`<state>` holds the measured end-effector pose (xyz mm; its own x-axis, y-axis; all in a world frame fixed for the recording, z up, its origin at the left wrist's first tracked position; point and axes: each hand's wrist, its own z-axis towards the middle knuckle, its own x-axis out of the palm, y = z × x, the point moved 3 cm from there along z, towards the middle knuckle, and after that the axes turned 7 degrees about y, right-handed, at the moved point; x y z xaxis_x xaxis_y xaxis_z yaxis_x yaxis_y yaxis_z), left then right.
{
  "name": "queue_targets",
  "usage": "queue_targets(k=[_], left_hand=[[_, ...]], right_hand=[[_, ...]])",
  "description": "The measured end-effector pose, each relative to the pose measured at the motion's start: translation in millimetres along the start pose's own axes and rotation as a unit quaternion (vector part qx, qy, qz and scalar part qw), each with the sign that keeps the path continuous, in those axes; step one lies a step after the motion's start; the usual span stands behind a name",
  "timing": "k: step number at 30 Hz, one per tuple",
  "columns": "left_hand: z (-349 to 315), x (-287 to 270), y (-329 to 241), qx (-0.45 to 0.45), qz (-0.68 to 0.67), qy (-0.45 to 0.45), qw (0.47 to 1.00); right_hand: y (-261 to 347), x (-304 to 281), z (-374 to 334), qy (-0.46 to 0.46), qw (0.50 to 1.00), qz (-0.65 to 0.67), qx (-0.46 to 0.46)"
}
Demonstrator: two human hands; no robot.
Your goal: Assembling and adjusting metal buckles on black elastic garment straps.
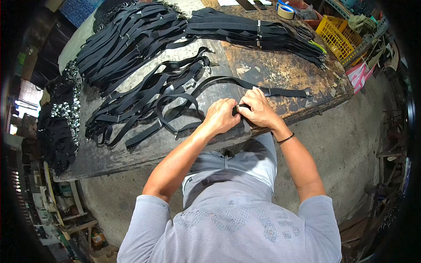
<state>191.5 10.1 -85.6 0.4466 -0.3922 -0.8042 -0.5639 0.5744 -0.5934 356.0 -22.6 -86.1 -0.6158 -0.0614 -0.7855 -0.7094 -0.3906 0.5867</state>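
A short, folded-looking piece of flat black woven strap [235,110] sits between the two hands just right of the centre of the frame, with a small metallic glint on it. Around it, a long curved black strap [228,79] bends smoothly behind the hands and runs to a metal-tipped end at centre right; the fingers hide whether the two join.

The left hand [222,116] comes in from the lower left, knuckles up, its grip closed on the piece. The right hand [258,109] meets it from the lower right, fingers bent, its grip pinching the same piece from the other side. Both elbows are bent outward, and a thin dark wristband [286,138] circles the right wrist.

Left of the hands lies a loose, tangled group of black straps [144,87] with silvery metal fittings. A thick heap of matte black straps [127,48] fills the upper left, and a straighter bundle of black straps [223,29] stretches across the upper centre.

All lie on a worn wooden surface [280,65], scuffed brown at right and greyer at left. Its rough near edge passes just below the hands; patchy wood separates the curved strap from the straighter bundle, and grey concrete floor [333,136] spreads beyond the edge at right.
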Motion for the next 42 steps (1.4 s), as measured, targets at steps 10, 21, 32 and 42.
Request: queue_targets(k=[10, 21, 32, 42], left_hand=[[16.1, -25.7, 19.0, -0.088, -0.176, 0.229, 0.953], [18.1, -18.8, 12.6, -0.076, -0.129, 0.167, 0.975], [-18.4, -40.8, -4.5, -0.019, 0.067, 0.082, 0.994], [-68.3, -91.5, 2.7, -0.005, 0.090, 0.073, 0.993]], right_hand=[[-7.3, -2.4, 0.2, 0.051, 0.998, 0.025, -0.018], [-3.9, 2.2, 8.5, 0.033, 0.999, 0.001, -0.004], [-1.8, -12.2, 8.6, 0.066, 0.997, 0.004, 0.047], [-37.0, -76.8, -3.4, 0.035, 0.992, -0.016, 0.124]])
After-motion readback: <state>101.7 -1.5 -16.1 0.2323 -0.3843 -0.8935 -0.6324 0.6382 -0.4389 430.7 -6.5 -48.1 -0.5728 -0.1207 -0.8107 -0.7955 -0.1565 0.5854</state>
